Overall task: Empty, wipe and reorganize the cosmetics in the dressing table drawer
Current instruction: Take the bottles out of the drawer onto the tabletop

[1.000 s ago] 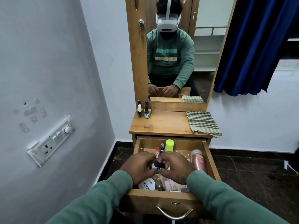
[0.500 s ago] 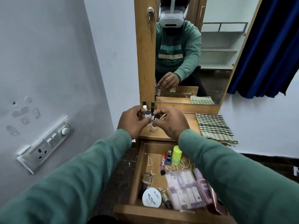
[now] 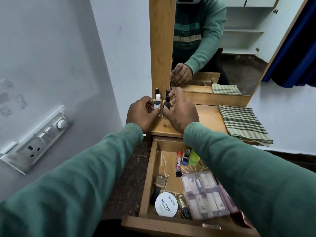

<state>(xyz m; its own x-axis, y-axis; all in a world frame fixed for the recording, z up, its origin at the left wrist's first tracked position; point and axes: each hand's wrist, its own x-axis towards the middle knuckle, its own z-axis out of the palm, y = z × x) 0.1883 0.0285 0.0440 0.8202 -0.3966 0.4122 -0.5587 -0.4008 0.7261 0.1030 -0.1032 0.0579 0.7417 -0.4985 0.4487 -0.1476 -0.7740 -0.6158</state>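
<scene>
Both arms reach straight forward in green sleeves, hands side by side over the back left corner of the dressing table surface (image 3: 208,117). The left grip (image 3: 143,113) is curled, thumb and fingertips pinching a pale-capped nail polish bottle (image 3: 157,105) held upright. The right grip (image 3: 181,110) is curled in the same way round a dark-capped nail polish bottle (image 3: 167,105), just beside the other; whether their bases touch the wood cannot be told. Three more capped bottles (image 3: 158,96) stand just behind them against the mirror frame.

The open drawer (image 3: 148,177) below holds the rest of the cosmetics. A round white tub (image 3: 166,204) near its front reads "zudio NAIL POLISH". A clear pouch of pale tubes (image 3: 205,194) lies beside it, its print too small to read. In the mirror (image 3: 239,48), the sweater lettering shows reversed as "SUCCEED".
</scene>
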